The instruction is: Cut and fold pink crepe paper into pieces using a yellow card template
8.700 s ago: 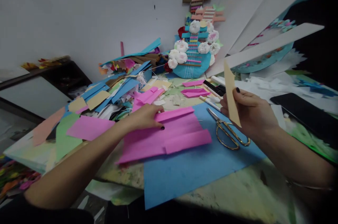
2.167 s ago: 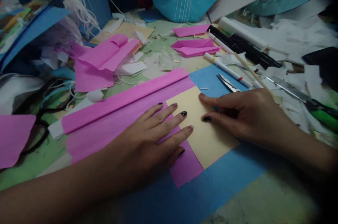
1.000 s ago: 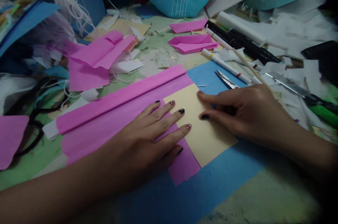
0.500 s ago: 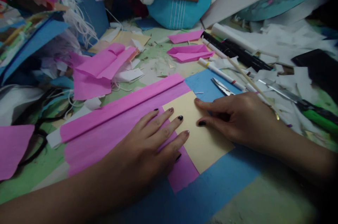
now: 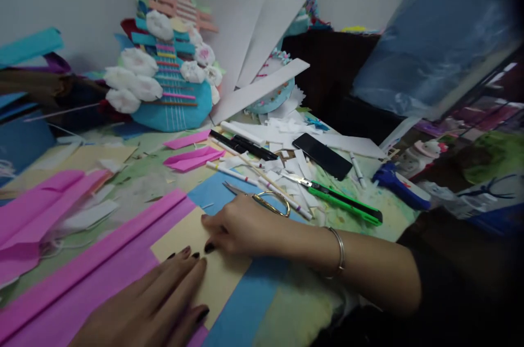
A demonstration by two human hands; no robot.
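Left hand, fingers released, flat on cream card; right hand at card's edge, grip unclear; blue sheet alongside.

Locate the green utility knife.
In the head view, the green utility knife lies right of centre on the table, between the black phone and the right forearm, blade toward the left.

L hand flat on pink crepe paper & cream rectangular card; R hand touches card too, gold-handled scissors just beside. Green-black utility knife nr black phone.
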